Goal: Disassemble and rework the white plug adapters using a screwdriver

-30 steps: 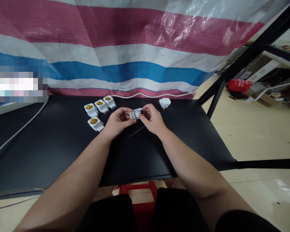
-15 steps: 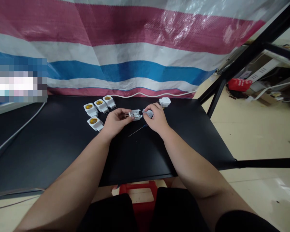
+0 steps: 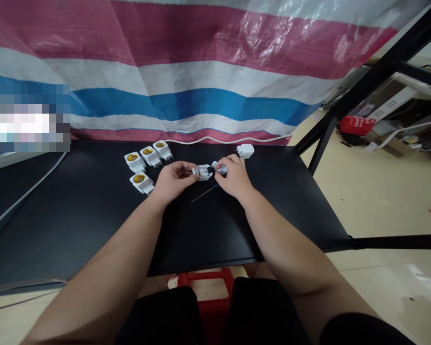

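white plastic housing (image 3: 204,173), left hand (image 3: 172,182) pinching it at twelve o'clock, and the right hand (image 3: 234,178) has just come off it, gripping a pale piece (image 3: 221,169) at its three o'clock, so the two seem parted

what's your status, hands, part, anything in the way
Left grip on open white plastic plug housing. Right grip on small pale plastic piece. Slim blue-ended metal tool on flat black tabletop near right grip, seemingly not blocking.

Opened plug (image 3: 203,172), screwdriver (image 3: 202,193) — both partly hidden
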A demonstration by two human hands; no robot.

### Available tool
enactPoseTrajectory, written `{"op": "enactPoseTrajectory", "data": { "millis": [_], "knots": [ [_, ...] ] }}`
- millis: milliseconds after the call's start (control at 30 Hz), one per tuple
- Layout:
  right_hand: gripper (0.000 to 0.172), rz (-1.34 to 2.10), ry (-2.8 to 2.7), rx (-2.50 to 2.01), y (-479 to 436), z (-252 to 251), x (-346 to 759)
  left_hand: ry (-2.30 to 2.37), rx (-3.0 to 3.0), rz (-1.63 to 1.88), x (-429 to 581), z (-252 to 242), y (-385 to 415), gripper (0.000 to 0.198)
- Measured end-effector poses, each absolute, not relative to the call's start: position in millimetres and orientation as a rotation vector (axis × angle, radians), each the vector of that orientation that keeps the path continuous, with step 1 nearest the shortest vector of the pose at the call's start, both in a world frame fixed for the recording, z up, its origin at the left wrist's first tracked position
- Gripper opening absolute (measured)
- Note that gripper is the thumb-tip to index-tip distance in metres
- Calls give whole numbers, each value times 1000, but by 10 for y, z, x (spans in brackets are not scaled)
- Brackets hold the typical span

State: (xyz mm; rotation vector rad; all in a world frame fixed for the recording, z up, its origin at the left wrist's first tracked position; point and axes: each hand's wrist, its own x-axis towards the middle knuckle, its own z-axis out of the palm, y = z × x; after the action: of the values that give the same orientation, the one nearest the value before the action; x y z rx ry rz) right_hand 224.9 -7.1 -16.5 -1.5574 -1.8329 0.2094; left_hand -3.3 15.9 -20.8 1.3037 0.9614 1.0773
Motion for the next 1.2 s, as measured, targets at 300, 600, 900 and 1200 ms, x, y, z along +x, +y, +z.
{"op": "enactPoseTrajectory", "data": {
  "millis": [300, 600, 900, 1200],
  "knots": [
    [12, 247, -1852, -1588, -62, -204, 2262, 965, 1334, 1042, -43, -226, 190, 52],
    [16, 225, -1841, -1612, -51, -220, 2270, 966, 1395, 1060, -46, -228, 184, 52],
    [18, 259, -1857, -1614, -54, -224, 2265, 972, 1421, 1056, -50, -225, 186, 46],
    [23, 274, -1869, -1680, -62, -174, 2273, 956, 1400, 1068, -43, -236, 185, 46]
  ]
}}
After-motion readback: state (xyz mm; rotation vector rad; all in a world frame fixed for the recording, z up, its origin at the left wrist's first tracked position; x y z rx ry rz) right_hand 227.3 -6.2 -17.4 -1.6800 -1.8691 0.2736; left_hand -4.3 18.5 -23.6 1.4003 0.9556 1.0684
